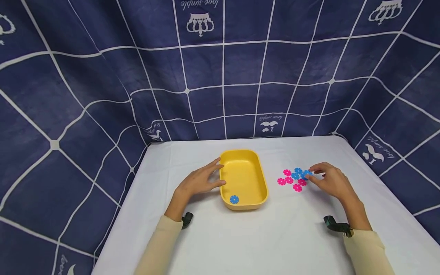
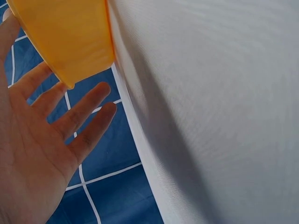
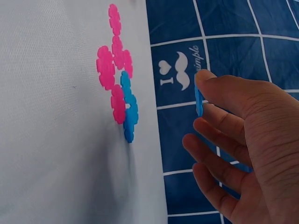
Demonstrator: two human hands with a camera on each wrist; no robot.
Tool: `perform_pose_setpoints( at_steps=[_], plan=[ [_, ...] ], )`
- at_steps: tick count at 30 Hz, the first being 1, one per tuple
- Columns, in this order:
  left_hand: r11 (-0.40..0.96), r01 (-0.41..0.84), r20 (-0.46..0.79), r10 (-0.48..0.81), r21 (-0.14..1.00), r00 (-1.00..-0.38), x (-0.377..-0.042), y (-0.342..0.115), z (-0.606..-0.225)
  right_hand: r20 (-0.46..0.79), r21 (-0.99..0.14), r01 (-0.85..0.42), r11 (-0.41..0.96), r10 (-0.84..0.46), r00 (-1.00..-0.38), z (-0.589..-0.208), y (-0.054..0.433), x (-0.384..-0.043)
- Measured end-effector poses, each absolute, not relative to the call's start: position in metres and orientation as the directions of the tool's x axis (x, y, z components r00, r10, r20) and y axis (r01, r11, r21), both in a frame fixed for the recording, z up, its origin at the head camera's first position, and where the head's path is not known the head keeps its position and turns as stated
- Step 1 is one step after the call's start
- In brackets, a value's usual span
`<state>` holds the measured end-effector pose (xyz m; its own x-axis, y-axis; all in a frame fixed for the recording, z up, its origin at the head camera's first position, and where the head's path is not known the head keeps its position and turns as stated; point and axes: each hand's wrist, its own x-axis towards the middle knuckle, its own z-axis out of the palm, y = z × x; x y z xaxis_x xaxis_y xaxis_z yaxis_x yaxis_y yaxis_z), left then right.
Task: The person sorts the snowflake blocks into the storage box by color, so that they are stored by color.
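Observation:
My right hand pinches a blue notched disc between thumb and index finger, held above the table. Below it lie several pink notched discs and a few blue notched discs, grouped close together. A yellow tray stands left of them, with one blue disc lying flat at its near left corner. My left hand is at the tray's left side, fingers spread and loosely bent, thumb and fingertips against the rim. In the left wrist view, the tray's wall meets those fingers.
A white cloth covers the table. Dark blue curtains with white grid lines surround its back and sides. A dark wrist mount is on the right wrist, and another dark mount on the left.

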<state>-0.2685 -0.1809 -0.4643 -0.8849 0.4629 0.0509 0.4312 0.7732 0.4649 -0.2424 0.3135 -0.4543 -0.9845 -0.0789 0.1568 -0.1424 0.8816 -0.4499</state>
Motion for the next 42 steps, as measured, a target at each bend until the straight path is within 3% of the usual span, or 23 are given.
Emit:
perform_pose_setpoints(
  at_steps=[11,42],
  plan=[
    [0.768,0.429,0.05,0.463,0.475,-0.885,-0.269,-0.18,-0.465,0.181,-0.451,-0.171,0.876,-0.098,-0.979,-0.447,0.308,-0.241],
    [0.782,0.403,0.031,0.443,0.476,-0.896,-0.271,-0.18,-0.467,0.161,-0.483,-0.248,0.84,-0.193,-0.968,-0.434,0.233,-0.245]
  ],
)
